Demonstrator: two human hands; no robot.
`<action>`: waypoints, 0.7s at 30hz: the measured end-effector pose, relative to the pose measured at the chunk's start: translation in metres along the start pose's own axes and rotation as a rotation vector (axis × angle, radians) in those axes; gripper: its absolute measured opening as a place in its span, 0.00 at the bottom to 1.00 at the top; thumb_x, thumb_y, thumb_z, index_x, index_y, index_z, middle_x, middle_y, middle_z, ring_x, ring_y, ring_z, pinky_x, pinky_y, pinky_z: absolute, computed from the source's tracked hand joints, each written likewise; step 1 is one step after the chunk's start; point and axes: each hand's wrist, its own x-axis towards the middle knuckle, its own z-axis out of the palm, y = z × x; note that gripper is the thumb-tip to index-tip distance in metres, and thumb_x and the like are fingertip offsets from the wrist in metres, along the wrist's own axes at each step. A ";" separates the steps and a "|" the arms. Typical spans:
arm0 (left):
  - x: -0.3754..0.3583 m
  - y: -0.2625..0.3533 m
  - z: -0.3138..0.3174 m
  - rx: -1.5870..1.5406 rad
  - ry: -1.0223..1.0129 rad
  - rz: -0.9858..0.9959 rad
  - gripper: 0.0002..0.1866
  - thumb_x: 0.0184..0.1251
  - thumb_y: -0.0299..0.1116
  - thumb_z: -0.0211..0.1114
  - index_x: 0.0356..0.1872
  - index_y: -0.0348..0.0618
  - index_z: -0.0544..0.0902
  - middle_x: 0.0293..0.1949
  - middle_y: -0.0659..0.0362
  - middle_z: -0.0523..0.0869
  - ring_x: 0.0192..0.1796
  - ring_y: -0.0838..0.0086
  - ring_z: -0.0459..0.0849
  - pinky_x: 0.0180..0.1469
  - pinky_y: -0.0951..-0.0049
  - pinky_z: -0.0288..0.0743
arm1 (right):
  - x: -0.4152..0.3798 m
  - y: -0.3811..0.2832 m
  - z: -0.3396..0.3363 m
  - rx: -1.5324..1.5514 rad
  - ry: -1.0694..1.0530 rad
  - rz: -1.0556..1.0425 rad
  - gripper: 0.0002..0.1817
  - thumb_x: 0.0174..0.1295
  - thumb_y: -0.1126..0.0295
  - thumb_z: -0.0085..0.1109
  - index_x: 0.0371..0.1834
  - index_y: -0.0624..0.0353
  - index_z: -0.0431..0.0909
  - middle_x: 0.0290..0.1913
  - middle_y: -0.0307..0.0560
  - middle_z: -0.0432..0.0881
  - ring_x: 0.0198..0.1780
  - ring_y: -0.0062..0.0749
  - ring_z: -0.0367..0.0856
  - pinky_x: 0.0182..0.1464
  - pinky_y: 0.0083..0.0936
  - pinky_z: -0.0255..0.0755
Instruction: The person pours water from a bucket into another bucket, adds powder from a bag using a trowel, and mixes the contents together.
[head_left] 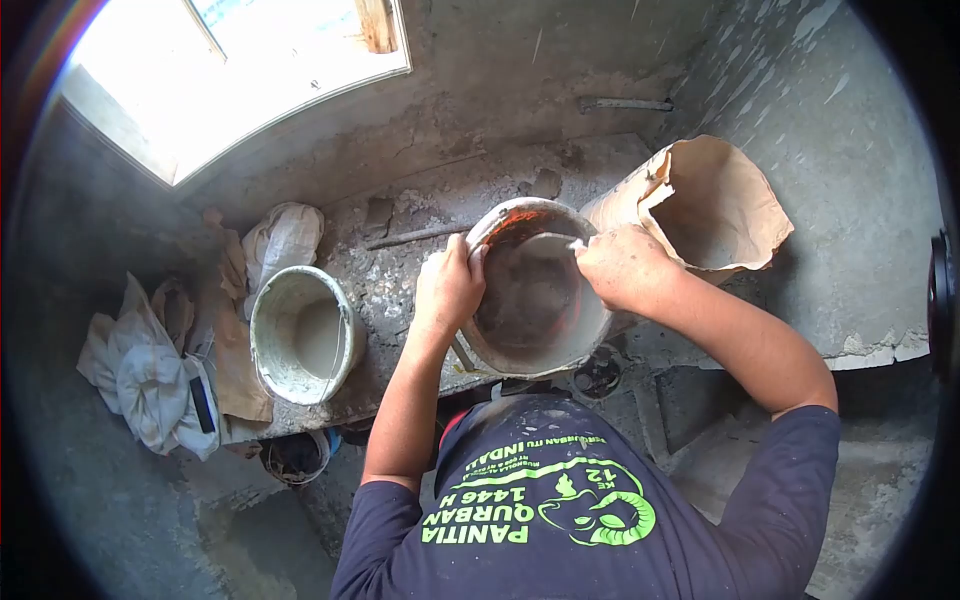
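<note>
At frame centre, a grey-smeared bucket [535, 290] with an orange-stained inner rim tilts its mouth up toward the camera. The left hand [448, 288] clenches its left rim; the right hand [625, 265] grips a scraper [550, 241] inside. A paper sack [715, 205] crowds the right, a white bucket [300, 335] stands left.

daylight floods in from the blown-out window [230, 70] at upper left; corners fall dark with fisheye vignetting, edges curved.
</note>
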 end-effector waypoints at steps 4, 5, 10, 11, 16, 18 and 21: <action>0.003 0.003 -0.001 -0.071 -0.017 0.022 0.15 0.77 0.40 0.61 0.40 0.36 0.75 0.31 0.37 0.85 0.39 0.37 0.85 0.43 0.42 0.77 | 0.029 -0.016 0.082 0.004 0.148 0.060 0.11 0.59 0.67 0.64 0.39 0.63 0.87 0.39 0.52 0.90 0.43 0.41 0.92 0.45 0.40 0.84; 0.004 0.001 0.000 -0.075 -0.012 0.020 0.15 0.77 0.40 0.61 0.40 0.36 0.75 0.31 0.37 0.85 0.39 0.37 0.85 0.43 0.42 0.77 | 0.030 -0.025 0.093 0.030 0.128 0.047 0.11 0.59 0.67 0.63 0.39 0.63 0.87 0.38 0.52 0.90 0.42 0.41 0.92 0.43 0.39 0.84; 0.000 -0.015 0.002 -0.059 0.060 -0.008 0.15 0.77 0.40 0.62 0.37 0.36 0.75 0.30 0.37 0.84 0.38 0.36 0.84 0.42 0.43 0.75 | 0.001 -0.036 0.076 0.251 0.097 0.019 0.12 0.61 0.67 0.63 0.42 0.62 0.86 0.36 0.55 0.90 0.41 0.45 0.92 0.42 0.42 0.84; -0.002 -0.015 0.002 -0.056 0.078 -0.010 0.15 0.76 0.38 0.62 0.35 0.35 0.74 0.29 0.37 0.82 0.38 0.36 0.83 0.40 0.45 0.74 | -0.008 -0.031 0.061 0.263 0.029 0.025 0.12 0.61 0.67 0.63 0.44 0.61 0.86 0.36 0.54 0.90 0.41 0.45 0.92 0.42 0.42 0.84; -0.005 -0.001 -0.001 -0.042 0.018 -0.029 0.16 0.77 0.42 0.61 0.37 0.38 0.74 0.30 0.38 0.85 0.37 0.37 0.85 0.42 0.41 0.76 | -0.018 -0.033 0.047 0.282 -0.118 -0.007 0.11 0.60 0.64 0.65 0.39 0.58 0.89 0.37 0.53 0.91 0.42 0.46 0.92 0.43 0.42 0.85; -0.006 0.001 0.001 -0.014 0.030 0.005 0.16 0.77 0.41 0.62 0.37 0.38 0.74 0.28 0.39 0.84 0.36 0.38 0.85 0.39 0.42 0.75 | 0.003 -0.032 0.062 0.301 -0.148 0.058 0.11 0.59 0.64 0.65 0.39 0.58 0.90 0.38 0.54 0.91 0.43 0.46 0.92 0.44 0.42 0.86; -0.004 -0.005 0.001 -0.019 0.073 0.040 0.13 0.75 0.35 0.63 0.36 0.36 0.74 0.27 0.38 0.82 0.35 0.37 0.83 0.37 0.45 0.73 | 0.018 -0.012 0.053 0.327 -0.173 0.122 0.13 0.57 0.64 0.65 0.39 0.59 0.91 0.42 0.56 0.92 0.46 0.44 0.92 0.48 0.41 0.86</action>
